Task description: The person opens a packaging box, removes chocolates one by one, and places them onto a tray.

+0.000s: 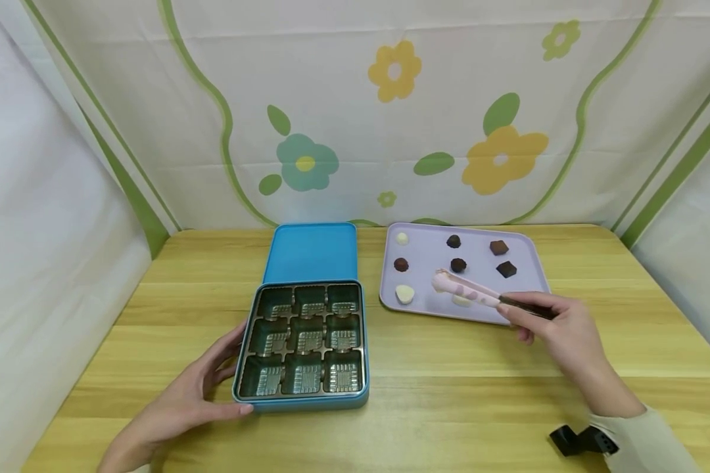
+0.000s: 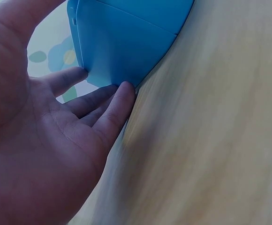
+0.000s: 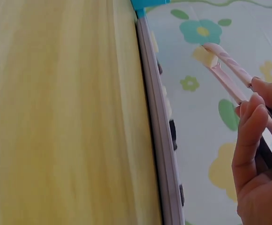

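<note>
My left hand (image 1: 183, 394) rests against the near left corner of a blue tin (image 1: 307, 404), thumb at the front and fingers along its left side. In the left wrist view, fairly straight fingers (image 2: 115, 105) touch the tin's wall (image 2: 122, 42). A dark tray (image 1: 306, 341) with several square compartments, none holding a chocolate, lines the tin. My right hand (image 1: 562, 335) grips pink tongs (image 1: 470, 289) with dark handles above the lilac tray (image 1: 426, 309). A pale chocolate (image 3: 204, 56) is pinched between the tong tips. Several white, brown and dark chocolates (image 1: 458, 265) lie on the tray.
Behind the tin lies its blue lid (image 1: 311, 253), close against the tin's back edge. The wooden table (image 1: 438, 394) ends at a flowered cloth (image 1: 343, 79) at the back, with white cloth on both sides. A black device (image 1: 580, 440) is by the right sleeve.
</note>
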A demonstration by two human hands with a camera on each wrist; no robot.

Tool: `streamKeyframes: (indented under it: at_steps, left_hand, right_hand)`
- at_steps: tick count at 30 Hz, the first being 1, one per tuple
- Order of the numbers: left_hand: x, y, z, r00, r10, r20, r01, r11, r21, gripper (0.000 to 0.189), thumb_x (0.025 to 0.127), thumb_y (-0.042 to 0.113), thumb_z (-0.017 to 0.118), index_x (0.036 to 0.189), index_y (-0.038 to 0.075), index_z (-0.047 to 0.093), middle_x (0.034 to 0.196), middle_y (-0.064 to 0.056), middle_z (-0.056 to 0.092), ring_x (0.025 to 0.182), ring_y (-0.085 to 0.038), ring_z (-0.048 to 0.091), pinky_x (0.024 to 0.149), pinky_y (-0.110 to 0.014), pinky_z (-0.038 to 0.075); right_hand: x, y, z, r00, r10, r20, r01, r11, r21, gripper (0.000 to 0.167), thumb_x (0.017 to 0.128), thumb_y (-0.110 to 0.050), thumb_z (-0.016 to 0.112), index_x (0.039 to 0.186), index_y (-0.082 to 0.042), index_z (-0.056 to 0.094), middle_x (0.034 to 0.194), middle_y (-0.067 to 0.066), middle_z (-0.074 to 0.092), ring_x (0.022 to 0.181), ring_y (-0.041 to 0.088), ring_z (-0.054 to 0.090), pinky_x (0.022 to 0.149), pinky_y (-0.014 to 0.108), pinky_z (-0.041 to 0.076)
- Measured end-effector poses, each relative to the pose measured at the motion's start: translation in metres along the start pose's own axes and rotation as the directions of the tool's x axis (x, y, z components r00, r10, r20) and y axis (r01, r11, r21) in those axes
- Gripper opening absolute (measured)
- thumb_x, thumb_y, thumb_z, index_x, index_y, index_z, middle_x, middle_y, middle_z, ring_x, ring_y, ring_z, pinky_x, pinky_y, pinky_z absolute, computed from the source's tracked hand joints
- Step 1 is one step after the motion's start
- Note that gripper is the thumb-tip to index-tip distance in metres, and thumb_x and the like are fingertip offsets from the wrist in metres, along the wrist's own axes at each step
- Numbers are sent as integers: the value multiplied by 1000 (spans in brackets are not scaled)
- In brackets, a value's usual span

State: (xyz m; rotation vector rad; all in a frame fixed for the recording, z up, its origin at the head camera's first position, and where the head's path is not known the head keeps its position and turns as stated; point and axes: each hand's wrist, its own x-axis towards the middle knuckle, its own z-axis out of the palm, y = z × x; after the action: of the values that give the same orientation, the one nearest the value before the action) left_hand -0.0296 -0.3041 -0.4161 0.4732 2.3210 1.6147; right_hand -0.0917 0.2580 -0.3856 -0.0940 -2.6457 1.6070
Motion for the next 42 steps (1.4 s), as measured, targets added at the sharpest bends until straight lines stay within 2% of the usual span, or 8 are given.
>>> streamKeyframes:
  at_steps: [11, 15, 22, 25, 30, 33, 37, 42]
  left_hand:
    - [0, 0, 0, 1000, 14, -1, -14, 1000, 4, 112, 87, 4, 87, 174, 23, 20, 173, -32, 26, 143, 12, 45, 113, -10, 42]
    - [0, 0, 0, 1000, 8, -4, -8, 1000, 11, 112, 87, 5, 88, 174, 24, 20, 173, -31, 27, 143, 12, 45, 113, -10, 42]
    - [0, -1, -1, 1000, 4, -4, -3, 1000, 20, 112, 87, 5, 88, 174, 25, 20, 173, -30, 27, 143, 11, 46, 113, -10, 42]
    - [1, -1, -1, 1000, 1, -6, -1, 1000, 25, 112, 87, 5, 88, 174, 25, 20, 173, -31, 27, 143, 12, 45, 113, -10, 42]
    - [1, 0, -2, 1000, -17, -9, 17, 999, 33, 112, 87, 7, 89, 174, 26, 20, 173, -29, 27, 142, 15, 43, 112, -9, 42]
    - [1, 1, -2, 1000, -23, -8, 24, 999, 32, 113, 87, 8, 89, 174, 27, 20, 173, -29, 27, 142, 15, 43, 112, -9, 41]
    - [1, 2, -2, 999, -33, -5, 33, 999, 24, 113, 87, 8, 89, 174, 27, 19, 174, -29, 26, 142, 16, 42, 112, -8, 40]
    - [1, 2, -2, 999, -39, -5, 39, 999, 23, 113, 87, 7, 88, 174, 27, 19, 174, -29, 26, 142, 17, 41, 112, -8, 40]
  right_hand:
    - [-5, 26, -28, 997, 7, -75, 8, 980, 198, 15, 94, -7, 84, 109, -5, 85, 69, -3, 76, 56, 13, 65, 54, 23, 56]
    - [-3, 29, -33, 996, 9, -84, 5, 986, 167, 15, 94, -8, 83, 109, -7, 85, 70, -3, 77, 56, 12, 65, 54, 23, 57]
    - [0, 32, -48, 990, 59, -128, -48, 995, 89, 17, 95, -15, 85, 110, -8, 85, 66, -2, 72, 57, 13, 64, 55, 24, 55]
    - [-1, 36, -56, 988, 72, -139, -56, 992, 118, 16, 94, -14, 85, 108, -8, 86, 66, -4, 72, 57, 12, 63, 55, 23, 55]
    - [-3, 45, -67, 986, 99, -133, -65, 969, 237, 11, 92, -8, 86, 103, -8, 86, 65, -2, 73, 54, 11, 63, 50, 24, 54]
    - [-2, 48, -72, 985, 116, -124, -89, 974, 208, 10, 93, -11, 85, 103, -10, 87, 65, -3, 73, 55, 11, 64, 50, 25, 55]
    - [-1, 50, -77, 984, 148, -104, -137, 985, 103, 9, 96, -17, 83, 105, -15, 87, 68, -5, 74, 58, 11, 65, 53, 25, 58]
    - [-2, 52, -82, 975, 207, -84, -206, 978, 21, 7, 97, -25, 83, 103, -24, 87, 70, -6, 75, 60, 11, 66, 55, 26, 58]
